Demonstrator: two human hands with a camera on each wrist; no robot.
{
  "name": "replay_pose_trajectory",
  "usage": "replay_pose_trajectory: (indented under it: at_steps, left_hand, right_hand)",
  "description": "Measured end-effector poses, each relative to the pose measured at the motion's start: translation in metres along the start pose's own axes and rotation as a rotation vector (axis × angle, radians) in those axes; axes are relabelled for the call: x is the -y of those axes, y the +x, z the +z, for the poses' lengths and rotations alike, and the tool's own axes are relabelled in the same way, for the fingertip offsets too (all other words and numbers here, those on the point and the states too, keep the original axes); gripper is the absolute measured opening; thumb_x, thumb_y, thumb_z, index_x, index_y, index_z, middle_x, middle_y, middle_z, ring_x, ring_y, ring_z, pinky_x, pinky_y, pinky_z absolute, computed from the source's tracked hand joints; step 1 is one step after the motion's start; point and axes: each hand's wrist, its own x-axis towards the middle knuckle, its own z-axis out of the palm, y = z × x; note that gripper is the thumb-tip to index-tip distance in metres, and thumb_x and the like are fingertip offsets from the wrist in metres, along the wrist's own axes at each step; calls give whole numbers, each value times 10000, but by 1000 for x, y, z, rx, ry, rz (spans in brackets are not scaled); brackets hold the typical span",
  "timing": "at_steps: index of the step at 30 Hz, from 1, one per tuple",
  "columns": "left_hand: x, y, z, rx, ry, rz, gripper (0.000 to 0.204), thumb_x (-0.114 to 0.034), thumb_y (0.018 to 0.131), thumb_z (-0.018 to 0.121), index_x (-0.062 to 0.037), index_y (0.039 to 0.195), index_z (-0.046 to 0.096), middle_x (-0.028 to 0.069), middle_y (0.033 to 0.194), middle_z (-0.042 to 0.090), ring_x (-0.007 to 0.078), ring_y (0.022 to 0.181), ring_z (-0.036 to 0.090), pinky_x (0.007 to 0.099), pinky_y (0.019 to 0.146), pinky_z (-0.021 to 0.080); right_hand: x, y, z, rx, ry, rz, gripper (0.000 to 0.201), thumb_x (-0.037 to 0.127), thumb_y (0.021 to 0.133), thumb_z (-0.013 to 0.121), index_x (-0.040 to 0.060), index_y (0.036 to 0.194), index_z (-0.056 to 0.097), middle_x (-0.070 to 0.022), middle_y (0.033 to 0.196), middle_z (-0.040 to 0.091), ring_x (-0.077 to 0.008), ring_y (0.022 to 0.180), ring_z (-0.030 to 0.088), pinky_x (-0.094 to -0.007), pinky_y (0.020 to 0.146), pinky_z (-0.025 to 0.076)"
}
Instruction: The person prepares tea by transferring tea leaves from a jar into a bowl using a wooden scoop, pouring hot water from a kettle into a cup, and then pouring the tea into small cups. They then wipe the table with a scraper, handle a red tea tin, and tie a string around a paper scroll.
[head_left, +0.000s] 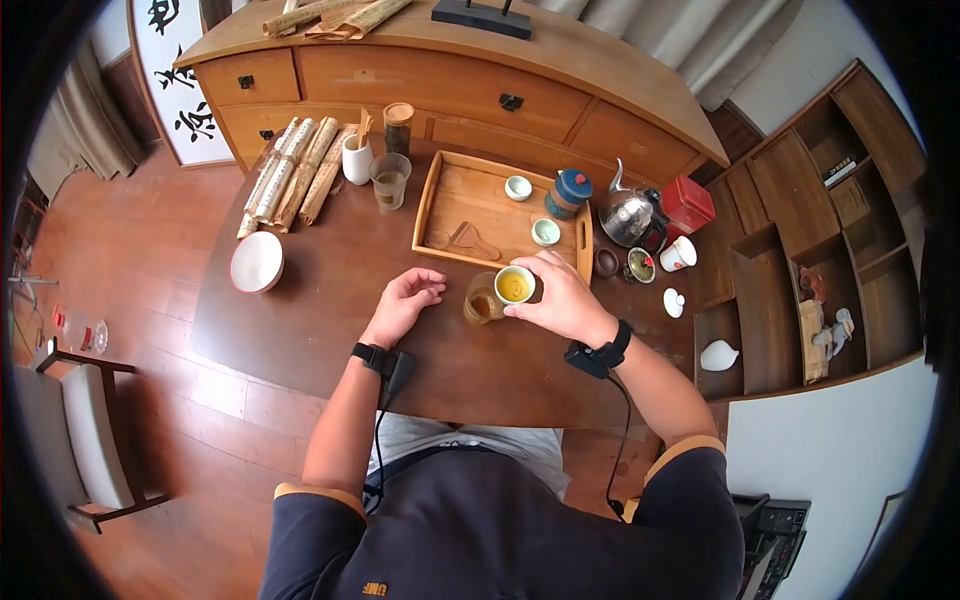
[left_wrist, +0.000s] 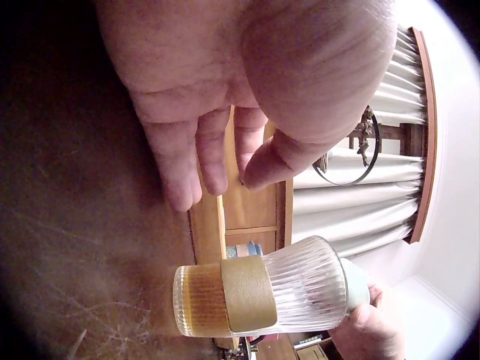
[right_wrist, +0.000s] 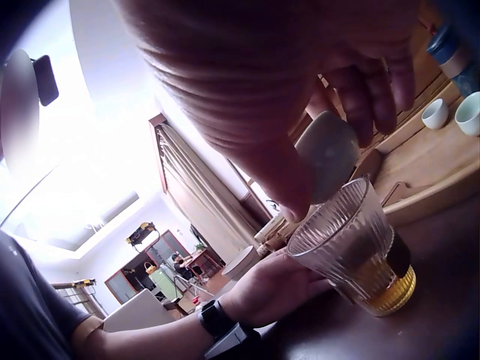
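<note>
My right hand (head_left: 568, 298) pinches a small pale green teacup (head_left: 514, 284) of yellow tea between thumb and fingers. The cup is held at the rim of a ribbed glass (left_wrist: 307, 285), tipped toward it in the right wrist view. This glass stands upright on the table, has a tan band round its middle and holds some amber liquid at the bottom. To the left of the glass, my left hand (head_left: 405, 303) lies near the tabletop with loosely bent fingers and nothing in them.
Beyond the hands is a wooden tray (head_left: 470, 185) with two pale cups (head_left: 518, 188), a blue teapot (head_left: 570, 190) and a brown flat piece (head_left: 473, 240). A steel kettle (head_left: 628, 218) and red tin (head_left: 687, 205) stand right. On the left are a white bowl (head_left: 257, 263) and bamboo scrolls (head_left: 290, 172).
</note>
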Motion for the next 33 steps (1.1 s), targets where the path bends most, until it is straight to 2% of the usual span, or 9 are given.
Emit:
replay_pose_trajectory:
  at_steps: [9,15,18,21,27,30,33]
  left_hand:
    - [-3,-2,1,3,2,13,246,-4,1004,584,-1,1245,633,75,1208,685,164,1147,657,319,1008,551]
    - [-2,-3,0,-10,-16,43,243,-15,1001,601,20,1239,636,71,1199,685,161,1120,655,313,987,559]
    - [-1,-2,-2,14,-33,47,233,-21,1014,595,10,1243,630,68,1229,673,159,1146,649,316,1007,548]
    - [0,-2,-2,3,-20,49,230,-19,1015,595,8,1240,633,68,1226,673,157,1146,649,313,1007,546]
    - [5,-1,-4,0,-60,61,223,-37,1013,611,3,1229,651,61,1181,688,152,1121,656,308,970,556]
    - [6,-1,-5,5,-64,68,220,-35,1012,612,0,1225,653,59,1177,690,150,1120,656,309,969,555]
    - [4,-1,-5,12,-56,73,216,-33,1010,614,-3,1220,654,58,1176,689,150,1118,656,310,969,556]
  right_hand:
    - [10,13,8,37,-217,-104,523,168,720,832,17,1193,668,-149,1060,602,-354,1111,566,-443,990,471]
    - [34,29,14,109,-564,-282,359,111,697,771,-12,1019,670,-163,1010,582,-356,1041,550,-436,909,456]
    - [50,36,19,167,-778,-354,242,88,723,739,14,942,666,-154,1004,584,-328,1044,550,-411,878,449]
    - [73,39,25,245,-1002,-394,198,121,801,700,32,978,694,-132,1018,590,-292,1068,546,-392,907,447]
    - [95,35,39,362,-1324,-465,269,222,932,600,39,1093,714,-124,1060,604,-262,1078,532,-403,974,436]
    - [92,36,42,301,-1384,-524,252,224,933,603,48,1080,707,-114,1035,617,-253,1056,541,-393,942,431]
    - [96,40,41,445,-1349,-405,218,216,927,608,61,1051,699,-91,990,631,-238,1012,555,-378,894,422]
